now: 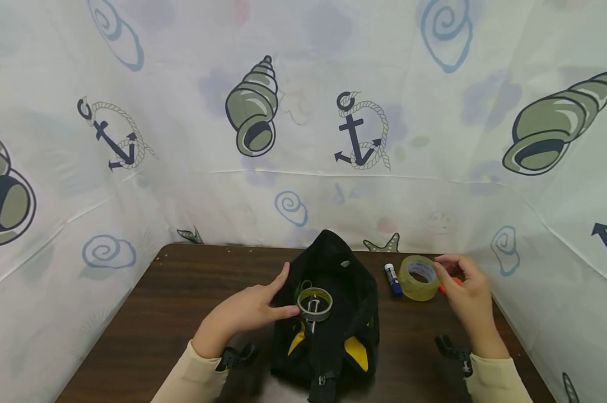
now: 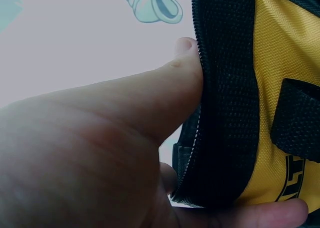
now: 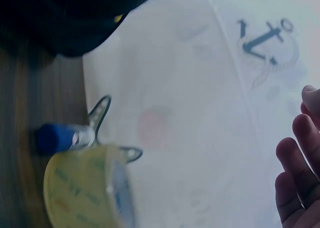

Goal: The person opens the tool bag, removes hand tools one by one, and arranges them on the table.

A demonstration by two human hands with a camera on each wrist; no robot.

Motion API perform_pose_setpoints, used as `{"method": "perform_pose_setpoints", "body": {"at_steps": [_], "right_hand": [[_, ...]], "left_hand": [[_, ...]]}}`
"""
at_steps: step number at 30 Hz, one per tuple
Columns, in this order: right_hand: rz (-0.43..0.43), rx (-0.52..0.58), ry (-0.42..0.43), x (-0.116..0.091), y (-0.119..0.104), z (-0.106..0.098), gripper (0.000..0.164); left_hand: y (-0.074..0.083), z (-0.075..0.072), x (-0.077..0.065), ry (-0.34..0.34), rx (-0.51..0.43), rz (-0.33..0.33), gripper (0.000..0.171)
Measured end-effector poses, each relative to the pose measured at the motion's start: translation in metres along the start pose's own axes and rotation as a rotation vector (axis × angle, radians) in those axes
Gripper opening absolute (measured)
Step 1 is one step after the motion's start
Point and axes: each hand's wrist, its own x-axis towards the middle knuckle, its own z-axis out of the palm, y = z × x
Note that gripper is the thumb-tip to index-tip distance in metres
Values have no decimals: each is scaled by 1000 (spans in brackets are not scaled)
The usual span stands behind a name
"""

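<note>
A black and yellow zippered bag (image 1: pixel 328 268) stands on the table, its mouth gaping. At its left side is my left hand (image 1: pixel 245 313), thumb and finger spread and touching the bag. The left wrist view shows one digit against the zipper edge (image 2: pixel 197 88) and another along the yellow side. A grey ring like a narrow tape roll (image 1: pixel 314 304) sits at the bag's mouth, with a metal piece showing through it. My right hand (image 1: pixel 467 291) is beside a clear tape roll (image 1: pixel 418 286); in the right wrist view its loosely bent fingers (image 3: pixel 300 163) hold nothing and stay apart from the roll.
Left of the clear tape stands a blue and white glue stick (image 1: pixel 393 280). An orange thing (image 1: pixel 442 289) shows partly behind my right hand. The dark wooden table (image 1: pixel 182 313) is bounded by a printed cloth (image 1: pixel 303 112) on its back and sides.
</note>
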Motion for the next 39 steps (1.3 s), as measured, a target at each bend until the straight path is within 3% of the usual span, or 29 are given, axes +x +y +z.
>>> {"method": "perform_pose_setpoints", "body": {"at_steps": [8,14,19,22,29,39], "right_hand": [[-152,28,-65,1,-43,4,28],[-148,84,-112,3,-84,9,24],[-120,139,-166,5,-99,21,25],[-86,171,-256,7,-107,30,22],[26,216,-585,14,-121,56,33],[153,127,-848,28,-148,102,35]], "left_hand": [[-2,-1,1,-5,1,16,109],[0,1,0,-8,-5,13,109],[-1,2,1,-8,-19,21,107],[-2,2,1,-15,-20,26,107],[-5,0,-1,-23,-19,34,109],[-13,6,-1,22,-42,117,105]]}}
